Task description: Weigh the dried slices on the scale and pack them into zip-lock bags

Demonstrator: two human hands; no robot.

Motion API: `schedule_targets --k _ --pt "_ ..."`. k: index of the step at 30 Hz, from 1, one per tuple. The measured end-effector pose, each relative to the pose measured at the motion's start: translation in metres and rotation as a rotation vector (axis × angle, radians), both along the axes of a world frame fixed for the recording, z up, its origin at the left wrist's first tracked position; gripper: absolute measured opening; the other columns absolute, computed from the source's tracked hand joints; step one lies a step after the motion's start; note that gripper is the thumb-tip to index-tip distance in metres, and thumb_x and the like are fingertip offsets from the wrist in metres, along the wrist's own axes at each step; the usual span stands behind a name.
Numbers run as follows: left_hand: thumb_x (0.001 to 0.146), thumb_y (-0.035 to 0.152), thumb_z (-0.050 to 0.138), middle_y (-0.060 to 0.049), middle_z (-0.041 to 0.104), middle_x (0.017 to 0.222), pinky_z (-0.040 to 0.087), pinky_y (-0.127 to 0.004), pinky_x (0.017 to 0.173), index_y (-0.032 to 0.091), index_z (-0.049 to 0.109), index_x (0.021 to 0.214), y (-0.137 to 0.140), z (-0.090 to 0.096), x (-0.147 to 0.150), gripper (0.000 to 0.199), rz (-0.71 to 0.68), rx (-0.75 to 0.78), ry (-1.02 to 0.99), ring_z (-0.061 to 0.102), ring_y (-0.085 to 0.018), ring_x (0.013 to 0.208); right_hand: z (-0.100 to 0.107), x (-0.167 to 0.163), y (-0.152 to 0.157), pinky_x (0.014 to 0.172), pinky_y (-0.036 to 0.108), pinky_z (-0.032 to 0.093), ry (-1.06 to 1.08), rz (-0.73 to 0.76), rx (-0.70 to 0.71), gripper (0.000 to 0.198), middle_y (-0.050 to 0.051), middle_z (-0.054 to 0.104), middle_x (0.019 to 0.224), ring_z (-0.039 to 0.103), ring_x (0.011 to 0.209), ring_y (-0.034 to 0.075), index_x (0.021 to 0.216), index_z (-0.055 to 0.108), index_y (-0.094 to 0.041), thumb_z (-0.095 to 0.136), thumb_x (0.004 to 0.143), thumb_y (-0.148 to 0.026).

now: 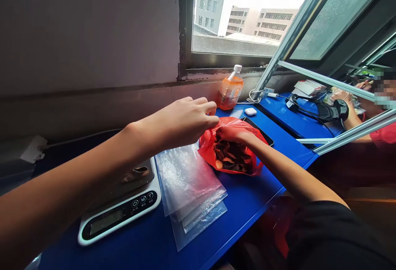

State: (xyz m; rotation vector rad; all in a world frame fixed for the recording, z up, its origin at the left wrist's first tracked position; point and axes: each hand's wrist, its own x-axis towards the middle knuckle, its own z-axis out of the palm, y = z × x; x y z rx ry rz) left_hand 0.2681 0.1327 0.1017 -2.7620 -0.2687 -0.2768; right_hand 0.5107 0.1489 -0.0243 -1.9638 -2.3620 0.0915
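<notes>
My left hand point(193, 118) is closed, its thumb and fingertips pinching the upper rim of a red plastic bag point(208, 154). Dark brown, curled dried pieces point(230, 156) that look like dried peel fill the bag. Through its open mouth reaches my right hand point(233, 133), with the fingers hidden among the red plastic and the pieces. Under my left forearm is a digital scale point(156, 198) with one curled dried piece point(140, 170) on its dark plate. Between scale and bag lie several clear plastic bags point(192, 187), stacked flat.
Behind the red bag stand an orange drink bottle point(230, 88) and a small white case point(250, 111). A dark phone or tablet point(269, 140) lies partly under the bag. Metal frame bars point(328, 80) slant at right. Beyond them another person's arm point(352, 115) is above a second blue table point(300, 115).
</notes>
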Motion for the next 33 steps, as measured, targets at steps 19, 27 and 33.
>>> schedule_targets --k 19,27,33 --pt "0.094 0.017 0.046 -0.007 0.064 0.101 0.046 -0.028 0.073 0.019 0.066 0.089 0.003 -0.009 -0.017 0.02 0.051 -0.042 -0.031 0.057 -0.018 0.087 0.019 0.009 -0.075 0.072 0.031 0.054 0.365 0.052 0.339 0.016 0.006 0.075 0.084 0.07 0.077 0.02 0.089 0.073 -0.018 0.057 0.084 -0.018" --pt "0.09 0.019 0.051 -0.006 0.063 0.11 0.047 -0.032 0.08 0.021 0.066 0.095 -0.019 -0.009 -0.049 0.016 0.177 -0.176 -0.116 0.058 -0.02 0.095 0.03 -0.037 -0.097 0.06 0.026 0.051 0.47 0.295 0.747 0.007 0.001 0.071 0.073 0.065 0.064 0.013 0.079 0.067 -0.02 0.064 0.086 -0.018" --pt "0.094 0.04 0.051 -0.003 0.069 0.104 0.049 -0.027 0.078 0.021 0.067 0.109 -0.079 -0.005 -0.064 0.029 0.342 -0.803 -0.383 0.064 -0.017 0.09 0.034 -0.076 -0.144 0.062 0.028 0.057 0.533 0.454 1.132 0.029 -0.001 0.073 0.075 0.067 0.07 0.014 0.099 0.066 -0.023 0.07 0.078 -0.003"
